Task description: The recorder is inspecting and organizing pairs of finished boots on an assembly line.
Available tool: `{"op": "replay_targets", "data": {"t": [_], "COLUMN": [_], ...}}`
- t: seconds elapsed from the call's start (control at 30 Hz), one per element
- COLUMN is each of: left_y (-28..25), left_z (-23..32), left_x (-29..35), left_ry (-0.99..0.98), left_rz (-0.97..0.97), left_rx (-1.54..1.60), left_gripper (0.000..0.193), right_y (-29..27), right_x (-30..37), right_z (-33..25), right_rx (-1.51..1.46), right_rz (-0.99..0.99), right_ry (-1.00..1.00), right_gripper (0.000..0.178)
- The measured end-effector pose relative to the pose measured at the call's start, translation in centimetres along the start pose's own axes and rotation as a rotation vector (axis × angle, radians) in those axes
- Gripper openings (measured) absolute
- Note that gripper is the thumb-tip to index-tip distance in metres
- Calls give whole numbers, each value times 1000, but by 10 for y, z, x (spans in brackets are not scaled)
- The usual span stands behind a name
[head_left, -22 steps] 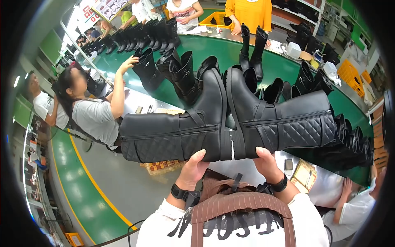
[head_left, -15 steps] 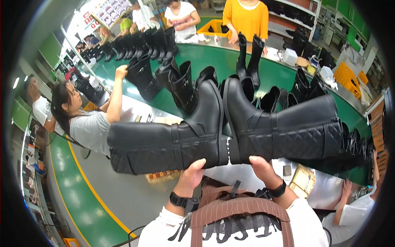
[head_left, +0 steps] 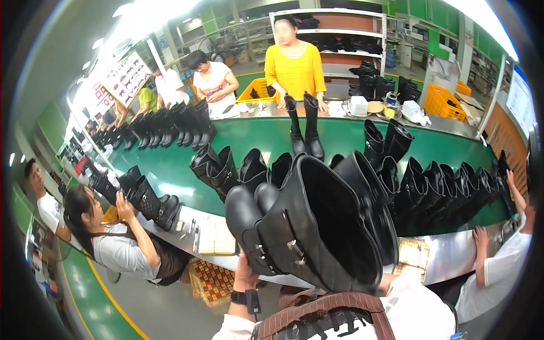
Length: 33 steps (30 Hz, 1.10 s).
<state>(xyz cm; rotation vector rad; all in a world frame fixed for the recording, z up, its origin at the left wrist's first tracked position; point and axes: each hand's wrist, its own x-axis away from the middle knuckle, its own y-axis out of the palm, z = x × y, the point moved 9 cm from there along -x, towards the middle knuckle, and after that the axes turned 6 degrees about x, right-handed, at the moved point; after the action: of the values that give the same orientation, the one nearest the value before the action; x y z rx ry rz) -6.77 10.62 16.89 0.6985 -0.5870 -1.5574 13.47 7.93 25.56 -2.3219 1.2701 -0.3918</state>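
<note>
A pair of black knee-high boots fills the middle in front of me. The near boot (head_left: 283, 241) has metal buckles on its straps, and its wide opening tilts toward me. Its mate, the far boot (head_left: 371, 198), is partly covered behind it. My left hand (head_left: 245, 273) is closed on the near boot, with its fingers mostly out of sight. Only my right forearm (head_left: 387, 282) shows below the boots; my right hand is hidden behind them.
Rows of black boots (head_left: 433, 187) stand on the green conveyor belt (head_left: 243, 133). A metal ledge (head_left: 447, 258) runs along its near side, with a paper pad (head_left: 218, 237). At left a co-worker (head_left: 122, 249) stands close; another person's hand (head_left: 480, 238) is at right.
The boots have turned from sole to sole, shafts outward, to side by side with openings toward me. The view has tipped up. The left co-worker's hand has come away from a boot.
</note>
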Motion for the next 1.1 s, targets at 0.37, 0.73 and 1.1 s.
{"op": "replay_targets", "data": {"t": [0.37,0.73,1.1], "left_y": [-9,-8,85], "left_z": [-26,-57,-30], "left_x": [17,14,-50], "left_ry": [-182,-636,-775], "left_rz": [112,13,-231], "left_rx": [582,636,233], "left_gripper": [58,49,84], "right_y": [-167,-125,-288], "right_x": [55,1,13], "right_z": [-112,-191,-206], "right_rx": [397,780,534], "right_rz": [811,-236,479], "right_ry": [-667,-680,-288], "right_gripper": [69,78,33]}}
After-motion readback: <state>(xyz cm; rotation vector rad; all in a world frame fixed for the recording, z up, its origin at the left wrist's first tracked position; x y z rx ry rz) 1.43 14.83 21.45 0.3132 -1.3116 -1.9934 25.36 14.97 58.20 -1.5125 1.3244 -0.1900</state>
